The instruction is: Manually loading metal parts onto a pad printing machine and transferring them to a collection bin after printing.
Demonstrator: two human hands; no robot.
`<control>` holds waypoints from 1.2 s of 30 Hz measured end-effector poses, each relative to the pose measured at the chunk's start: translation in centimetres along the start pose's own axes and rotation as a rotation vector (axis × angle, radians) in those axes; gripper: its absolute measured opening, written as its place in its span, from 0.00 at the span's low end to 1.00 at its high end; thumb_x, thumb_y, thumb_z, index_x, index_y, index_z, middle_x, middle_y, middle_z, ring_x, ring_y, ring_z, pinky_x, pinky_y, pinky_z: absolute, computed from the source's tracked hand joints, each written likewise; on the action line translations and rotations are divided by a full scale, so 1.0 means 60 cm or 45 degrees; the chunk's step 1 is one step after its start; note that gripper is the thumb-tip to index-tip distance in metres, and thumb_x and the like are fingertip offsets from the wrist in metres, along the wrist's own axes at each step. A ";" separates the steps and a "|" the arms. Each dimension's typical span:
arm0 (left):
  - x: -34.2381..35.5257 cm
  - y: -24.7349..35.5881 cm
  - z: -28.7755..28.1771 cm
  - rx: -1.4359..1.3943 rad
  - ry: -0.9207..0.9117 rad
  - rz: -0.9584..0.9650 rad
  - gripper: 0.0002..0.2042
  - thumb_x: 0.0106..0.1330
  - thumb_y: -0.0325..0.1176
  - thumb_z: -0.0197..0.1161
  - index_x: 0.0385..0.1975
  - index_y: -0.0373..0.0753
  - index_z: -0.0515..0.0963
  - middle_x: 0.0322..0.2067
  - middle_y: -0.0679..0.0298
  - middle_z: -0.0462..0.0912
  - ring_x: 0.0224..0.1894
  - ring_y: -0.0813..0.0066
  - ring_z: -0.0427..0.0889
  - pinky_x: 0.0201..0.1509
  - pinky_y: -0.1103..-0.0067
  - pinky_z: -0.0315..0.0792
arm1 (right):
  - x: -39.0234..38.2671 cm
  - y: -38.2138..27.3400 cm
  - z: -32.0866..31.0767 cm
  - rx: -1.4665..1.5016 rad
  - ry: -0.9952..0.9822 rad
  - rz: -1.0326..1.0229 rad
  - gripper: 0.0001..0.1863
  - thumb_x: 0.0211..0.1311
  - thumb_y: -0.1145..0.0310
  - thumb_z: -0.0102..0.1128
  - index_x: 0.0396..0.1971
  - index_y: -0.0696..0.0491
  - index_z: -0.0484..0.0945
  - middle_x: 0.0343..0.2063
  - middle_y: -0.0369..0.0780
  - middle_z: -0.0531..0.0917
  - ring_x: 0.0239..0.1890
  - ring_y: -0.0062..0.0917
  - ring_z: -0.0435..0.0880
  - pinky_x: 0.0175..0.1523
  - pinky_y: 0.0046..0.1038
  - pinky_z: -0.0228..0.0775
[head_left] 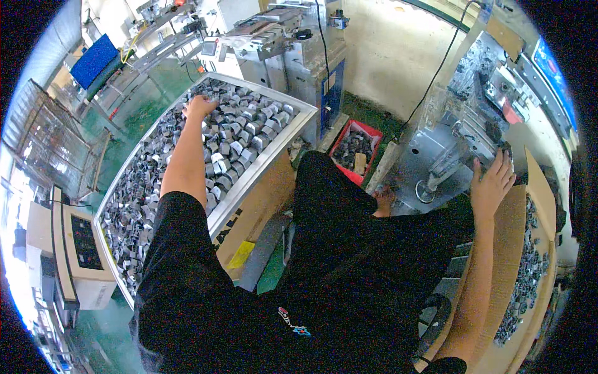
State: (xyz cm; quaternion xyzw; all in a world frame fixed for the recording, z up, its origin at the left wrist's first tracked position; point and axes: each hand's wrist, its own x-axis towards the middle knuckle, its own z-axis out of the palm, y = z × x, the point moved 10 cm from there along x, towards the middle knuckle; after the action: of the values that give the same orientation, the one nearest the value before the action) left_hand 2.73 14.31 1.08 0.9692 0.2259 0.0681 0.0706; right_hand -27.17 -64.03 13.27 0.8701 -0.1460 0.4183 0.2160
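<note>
My left arm reaches over a large pale-rimmed tray (265,168) heaped with small curved grey metal pieces (240,140). Near the tray's far end, my left hand (199,107) is down on the heap with its fingers curled in; whatever they grip is hidden. At the right, my right hand (493,184) has its fingers stretched out and apart. It is beside the work area of a metal machine (458,146), above the edge of a cardboard box; I cannot tell whether its fingertips touch the machine. Nothing shows in that hand.
The open cardboard box (507,249) at my right contains small dark metal parts (528,280). A red bin (367,129) with dark pieces stands on the floor between two machines. Another grey machine (311,56) stands behind the tray. A black cable (430,87) hangs by the wall.
</note>
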 end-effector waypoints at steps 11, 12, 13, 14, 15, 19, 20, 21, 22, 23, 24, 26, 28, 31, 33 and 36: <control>-0.007 0.108 -0.105 -0.497 0.513 0.114 0.20 0.65 0.53 0.51 0.43 0.48 0.84 0.44 0.56 0.85 0.51 0.49 0.80 0.61 0.55 0.64 | 0.003 0.017 -0.012 0.092 -0.120 -0.054 0.39 0.64 0.43 0.55 0.64 0.57 0.63 0.64 0.50 0.66 0.67 0.45 0.62 0.69 0.51 0.51; -0.012 0.135 -0.114 -0.515 0.510 0.145 0.20 0.65 0.53 0.51 0.43 0.48 0.84 0.44 0.56 0.85 0.51 0.49 0.80 0.61 0.55 0.64 | 0.006 0.029 -0.020 0.065 -0.117 -0.032 0.39 0.64 0.43 0.55 0.64 0.57 0.63 0.64 0.50 0.66 0.67 0.45 0.62 0.69 0.51 0.51; -0.022 0.184 -0.126 -0.596 0.497 0.324 0.20 0.66 0.52 0.52 0.43 0.47 0.84 0.42 0.55 0.85 0.49 0.50 0.82 0.58 0.57 0.67 | 0.011 0.025 -0.028 0.166 -0.124 -0.093 0.39 0.63 0.43 0.56 0.63 0.58 0.64 0.63 0.52 0.68 0.66 0.46 0.65 0.68 0.50 0.53; -0.039 0.237 -0.136 -0.680 0.477 0.506 0.19 0.66 0.52 0.52 0.42 0.46 0.83 0.40 0.55 0.86 0.47 0.51 0.83 0.55 0.60 0.70 | 0.018 0.022 -0.036 0.260 -0.133 -0.155 0.39 0.62 0.43 0.57 0.62 0.58 0.65 0.61 0.53 0.70 0.64 0.47 0.67 0.66 0.50 0.56; -0.078 0.323 -0.134 -0.729 0.450 0.630 0.19 0.68 0.50 0.51 0.42 0.45 0.83 0.36 0.53 0.86 0.43 0.50 0.83 0.49 0.64 0.74 | 0.014 0.038 -0.035 0.392 -0.190 -0.184 0.37 0.62 0.43 0.58 0.60 0.58 0.67 0.59 0.53 0.72 0.61 0.48 0.69 0.65 0.49 0.59; -0.259 0.571 -0.176 -0.843 0.341 1.081 0.23 0.71 0.51 0.53 0.33 0.34 0.81 0.26 0.43 0.79 0.29 0.47 0.79 0.37 0.63 0.71 | 0.033 0.110 -0.013 0.970 -0.541 -0.118 0.24 0.65 0.49 0.58 0.48 0.55 0.78 0.52 0.51 0.79 0.54 0.48 0.77 0.61 0.41 0.66; -0.298 0.578 -0.207 -0.897 0.494 1.314 0.23 0.71 0.49 0.55 0.28 0.32 0.78 0.23 0.41 0.75 0.25 0.47 0.76 0.34 0.63 0.69 | 0.055 0.103 -0.018 1.242 -0.651 -0.135 0.21 0.66 0.52 0.58 0.45 0.54 0.81 0.52 0.49 0.80 0.53 0.46 0.78 0.60 0.38 0.67; -0.320 0.618 -0.203 -0.712 0.406 1.278 0.21 0.73 0.45 0.54 0.26 0.30 0.75 0.22 0.43 0.76 0.24 0.48 0.76 0.33 0.63 0.69 | 0.070 0.132 -0.018 1.260 -0.615 -0.118 0.19 0.66 0.53 0.57 0.42 0.55 0.82 0.49 0.48 0.82 0.51 0.44 0.80 0.57 0.36 0.69; -0.368 0.657 -0.210 -0.744 0.387 1.350 0.21 0.73 0.45 0.54 0.26 0.30 0.75 0.22 0.43 0.76 0.24 0.48 0.76 0.33 0.63 0.69 | 0.067 0.169 -0.011 1.286 -0.581 -0.099 0.17 0.67 0.55 0.57 0.39 0.55 0.83 0.47 0.47 0.83 0.48 0.43 0.81 0.55 0.34 0.71; -0.427 0.697 -0.221 -0.844 0.291 1.490 0.19 0.73 0.42 0.52 0.27 0.30 0.75 0.24 0.44 0.77 0.27 0.49 0.77 0.34 0.64 0.70 | 0.065 0.222 -0.007 1.245 -0.561 -0.052 0.17 0.67 0.55 0.57 0.39 0.55 0.83 0.47 0.47 0.83 0.48 0.43 0.81 0.55 0.34 0.71; -0.472 0.731 -0.225 -0.927 0.194 1.611 0.18 0.74 0.39 0.50 0.28 0.30 0.74 0.25 0.44 0.78 0.29 0.50 0.78 0.36 0.65 0.71 | 0.061 0.282 0.000 1.056 -0.492 0.071 0.16 0.66 0.57 0.57 0.38 0.55 0.84 0.44 0.47 0.84 0.45 0.42 0.83 0.52 0.34 0.72; -0.551 0.797 -0.240 -0.960 0.240 1.858 0.14 0.74 0.36 0.49 0.33 0.31 0.75 0.29 0.46 0.79 0.32 0.53 0.79 0.38 0.66 0.71 | 0.038 0.401 0.009 0.834 -0.335 0.273 0.15 0.65 0.59 0.58 0.37 0.55 0.84 0.40 0.47 0.85 0.42 0.40 0.84 0.49 0.34 0.75; -0.635 0.865 -0.234 -0.996 0.272 2.099 0.12 0.75 0.34 0.47 0.37 0.32 0.75 0.33 0.48 0.81 0.34 0.55 0.80 0.40 0.67 0.72 | -0.040 0.563 0.036 0.694 -0.240 0.557 0.13 0.63 0.61 0.59 0.37 0.54 0.85 0.38 0.47 0.86 0.41 0.39 0.85 0.48 0.35 0.75; -0.677 0.952 -0.228 -1.350 -0.049 2.081 0.10 0.73 0.30 0.47 0.46 0.33 0.73 0.40 0.51 0.81 0.39 0.61 0.80 0.45 0.71 0.73 | -0.114 0.685 0.065 0.491 -0.292 0.835 0.12 0.63 0.63 0.60 0.39 0.54 0.84 0.37 0.46 0.86 0.39 0.36 0.86 0.47 0.34 0.76; -0.682 1.000 -0.214 -1.459 -0.311 2.021 0.14 0.72 0.27 0.47 0.54 0.34 0.70 0.46 0.56 0.81 0.41 0.68 0.80 0.47 0.74 0.73 | -0.125 0.694 0.086 0.390 -0.363 0.920 0.11 0.63 0.64 0.61 0.40 0.55 0.83 0.36 0.44 0.87 0.37 0.33 0.87 0.44 0.32 0.77; -0.703 1.068 -0.186 -1.453 -0.587 1.791 0.17 0.71 0.27 0.48 0.57 0.34 0.69 0.47 0.57 0.81 0.40 0.73 0.79 0.45 0.77 0.73 | -0.113 0.683 0.116 0.293 -0.429 0.733 0.12 0.62 0.66 0.61 0.42 0.53 0.83 0.36 0.47 0.87 0.38 0.38 0.86 0.45 0.37 0.77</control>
State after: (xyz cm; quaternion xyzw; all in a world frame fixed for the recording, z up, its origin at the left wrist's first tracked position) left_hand -9.13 -60.29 18.52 0.6915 -0.5000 0.0018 0.5213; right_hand -44.50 -102.42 14.43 0.8687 -0.3709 0.3263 -0.0373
